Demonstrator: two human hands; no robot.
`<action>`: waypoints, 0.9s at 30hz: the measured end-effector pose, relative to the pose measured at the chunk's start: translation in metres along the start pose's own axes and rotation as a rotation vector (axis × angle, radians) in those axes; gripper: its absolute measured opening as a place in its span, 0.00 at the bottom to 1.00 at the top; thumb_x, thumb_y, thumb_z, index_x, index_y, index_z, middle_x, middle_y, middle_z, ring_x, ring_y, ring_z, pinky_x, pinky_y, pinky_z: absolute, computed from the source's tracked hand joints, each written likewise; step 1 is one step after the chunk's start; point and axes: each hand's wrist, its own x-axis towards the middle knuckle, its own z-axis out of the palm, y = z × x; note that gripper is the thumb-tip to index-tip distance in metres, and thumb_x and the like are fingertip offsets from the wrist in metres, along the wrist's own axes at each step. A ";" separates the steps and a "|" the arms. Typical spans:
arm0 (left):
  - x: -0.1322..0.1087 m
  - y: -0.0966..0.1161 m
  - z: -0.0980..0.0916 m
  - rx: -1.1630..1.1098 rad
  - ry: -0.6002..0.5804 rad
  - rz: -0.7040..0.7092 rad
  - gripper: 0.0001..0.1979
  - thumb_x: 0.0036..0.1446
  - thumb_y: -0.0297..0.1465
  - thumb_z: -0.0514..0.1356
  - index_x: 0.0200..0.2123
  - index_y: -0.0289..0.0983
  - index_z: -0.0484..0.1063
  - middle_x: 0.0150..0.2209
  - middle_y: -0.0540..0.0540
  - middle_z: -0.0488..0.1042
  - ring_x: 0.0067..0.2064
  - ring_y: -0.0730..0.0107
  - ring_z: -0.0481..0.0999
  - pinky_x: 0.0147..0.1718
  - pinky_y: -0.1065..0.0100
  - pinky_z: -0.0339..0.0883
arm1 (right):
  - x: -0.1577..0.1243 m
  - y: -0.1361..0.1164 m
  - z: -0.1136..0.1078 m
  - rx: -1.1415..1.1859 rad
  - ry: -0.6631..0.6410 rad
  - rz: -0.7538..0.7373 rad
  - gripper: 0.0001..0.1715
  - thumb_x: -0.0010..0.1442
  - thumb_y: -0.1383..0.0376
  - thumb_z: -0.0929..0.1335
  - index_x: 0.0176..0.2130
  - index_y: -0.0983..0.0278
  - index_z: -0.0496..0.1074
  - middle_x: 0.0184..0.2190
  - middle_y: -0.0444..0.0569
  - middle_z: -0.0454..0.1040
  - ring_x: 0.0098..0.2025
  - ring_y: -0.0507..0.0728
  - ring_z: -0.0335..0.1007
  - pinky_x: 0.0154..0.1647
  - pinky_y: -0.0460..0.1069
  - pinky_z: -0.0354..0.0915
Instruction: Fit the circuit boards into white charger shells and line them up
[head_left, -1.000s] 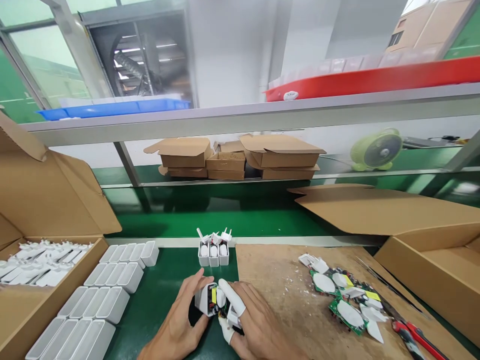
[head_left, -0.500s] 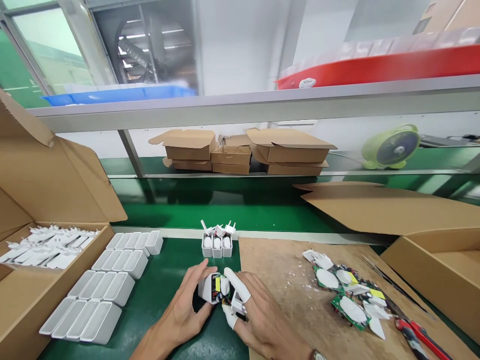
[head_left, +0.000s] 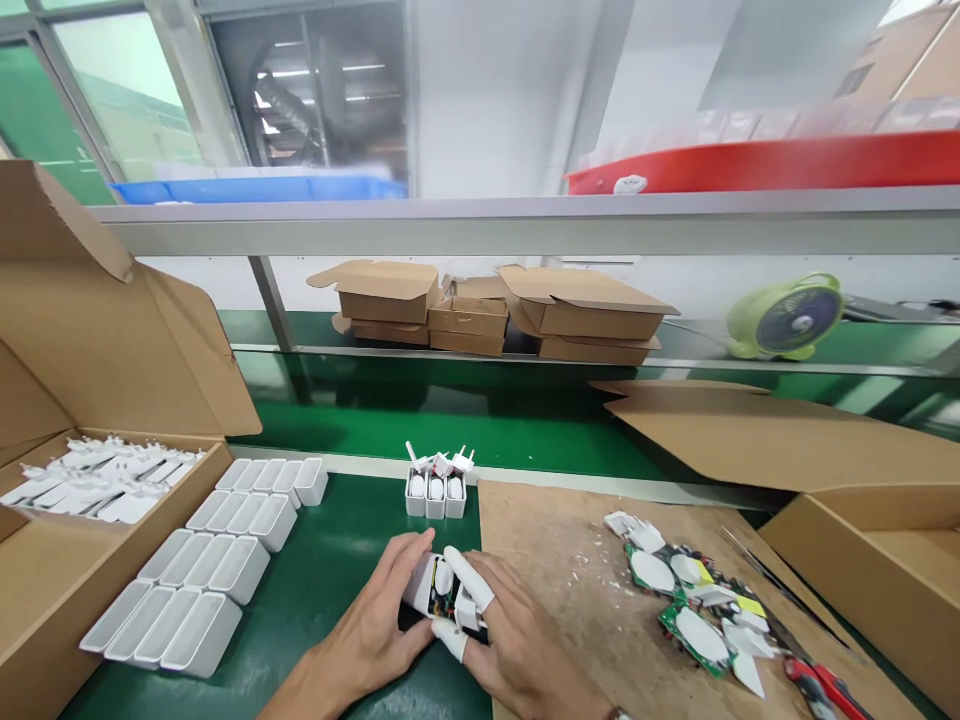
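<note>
Near the front of the green work surface, my left hand (head_left: 375, 615) grips a white plastic case (head_left: 420, 583) between thumb and fingers. My right hand (head_left: 521, 635), with white finger cots on thumb and index finger, pinches a circuit board (head_left: 442, 592) at the case's mouth. Small components and a white pad show on the board. A white plug piece (head_left: 466, 608) sits by the right fingertips. Just beyond my hands stand three filled white cases (head_left: 435, 495) with white plug pieces on top. Several white cases (head_left: 199, 635) lie in rows to the left.
An open carton (head_left: 161, 535) of white parts stands at left. On the brown board (head_left: 555, 560) at right lie several circuit boards (head_left: 701, 632), tweezers (head_left: 787, 590) and a red-handled tool (head_left: 836, 690). Another carton (head_left: 885, 540) is at far right. Cartons (head_left: 469, 315) and a green fan (head_left: 787, 315) occupy the shelf.
The circuit board sits deeper in the white case, and my hands are closer together. The case has turned slightly. The whole view has shifted a little.
</note>
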 end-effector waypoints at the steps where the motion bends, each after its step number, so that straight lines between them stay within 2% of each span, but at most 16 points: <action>1: 0.000 0.000 0.001 -0.012 -0.006 -0.020 0.45 0.67 0.25 0.64 0.77 0.54 0.44 0.65 0.38 0.67 0.66 0.49 0.71 0.65 0.45 0.71 | 0.000 0.000 -0.001 0.029 0.014 0.023 0.42 0.69 0.64 0.71 0.75 0.62 0.55 0.56 0.62 0.78 0.55 0.69 0.78 0.55 0.63 0.79; 3: -0.001 -0.001 0.001 -0.018 -0.013 -0.043 0.44 0.69 0.27 0.63 0.78 0.55 0.43 0.64 0.39 0.69 0.64 0.49 0.73 0.64 0.42 0.70 | 0.001 0.001 -0.003 0.115 0.016 0.093 0.38 0.71 0.60 0.71 0.74 0.59 0.59 0.55 0.59 0.79 0.54 0.66 0.79 0.54 0.60 0.80; 5: 0.000 -0.003 0.000 -0.030 -0.016 -0.068 0.40 0.72 0.29 0.59 0.78 0.55 0.41 0.62 0.40 0.73 0.63 0.50 0.75 0.66 0.38 0.67 | 0.001 0.003 -0.004 0.199 0.024 0.178 0.28 0.75 0.62 0.67 0.70 0.56 0.65 0.55 0.56 0.80 0.53 0.63 0.80 0.55 0.56 0.79; 7: 0.001 -0.006 -0.001 -0.092 0.004 -0.128 0.37 0.72 0.30 0.57 0.77 0.52 0.45 0.62 0.40 0.75 0.62 0.51 0.76 0.66 0.38 0.66 | -0.002 0.008 0.001 0.236 0.055 0.214 0.23 0.75 0.65 0.65 0.66 0.54 0.71 0.56 0.54 0.80 0.55 0.61 0.80 0.57 0.54 0.78; 9: 0.002 -0.010 0.000 -0.189 0.050 -0.196 0.35 0.71 0.31 0.59 0.76 0.48 0.50 0.63 0.38 0.75 0.63 0.51 0.77 0.66 0.40 0.67 | -0.006 0.014 0.008 0.226 0.058 0.198 0.23 0.73 0.68 0.67 0.65 0.54 0.72 0.60 0.54 0.79 0.59 0.61 0.79 0.62 0.54 0.76; 12: 0.002 -0.018 0.002 -0.295 0.122 -0.233 0.34 0.68 0.31 0.61 0.74 0.44 0.55 0.63 0.36 0.74 0.63 0.51 0.76 0.66 0.44 0.70 | -0.006 0.021 0.014 0.202 -0.031 0.141 0.28 0.71 0.70 0.69 0.67 0.55 0.71 0.63 0.55 0.76 0.63 0.63 0.76 0.66 0.56 0.73; 16: 0.001 -0.020 -0.002 -0.347 0.135 -0.234 0.33 0.69 0.34 0.62 0.74 0.46 0.57 0.66 0.36 0.73 0.63 0.53 0.77 0.64 0.46 0.71 | 0.010 0.021 0.002 0.230 -0.161 0.059 0.23 0.72 0.67 0.71 0.63 0.56 0.75 0.58 0.56 0.79 0.56 0.61 0.80 0.60 0.53 0.76; 19: 0.003 -0.016 -0.006 -0.367 0.138 -0.223 0.33 0.71 0.39 0.63 0.75 0.50 0.58 0.68 0.38 0.73 0.65 0.51 0.76 0.66 0.46 0.70 | 0.020 0.018 -0.007 0.219 -0.178 -0.012 0.18 0.72 0.65 0.72 0.60 0.57 0.77 0.54 0.55 0.81 0.53 0.60 0.82 0.57 0.51 0.78; 23: 0.008 -0.007 -0.004 -0.486 0.151 -0.230 0.30 0.71 0.47 0.64 0.72 0.51 0.65 0.69 0.40 0.74 0.68 0.50 0.75 0.69 0.47 0.68 | 0.015 0.015 -0.003 0.180 -0.231 -0.024 0.25 0.70 0.72 0.69 0.63 0.58 0.73 0.57 0.57 0.79 0.54 0.60 0.81 0.59 0.51 0.77; 27: 0.012 0.000 0.001 -0.512 0.174 -0.242 0.30 0.72 0.48 0.63 0.73 0.53 0.65 0.69 0.42 0.74 0.69 0.51 0.75 0.70 0.47 0.66 | 0.004 0.011 0.005 0.020 -0.289 0.032 0.35 0.63 0.78 0.66 0.66 0.60 0.69 0.63 0.59 0.75 0.56 0.63 0.81 0.61 0.54 0.76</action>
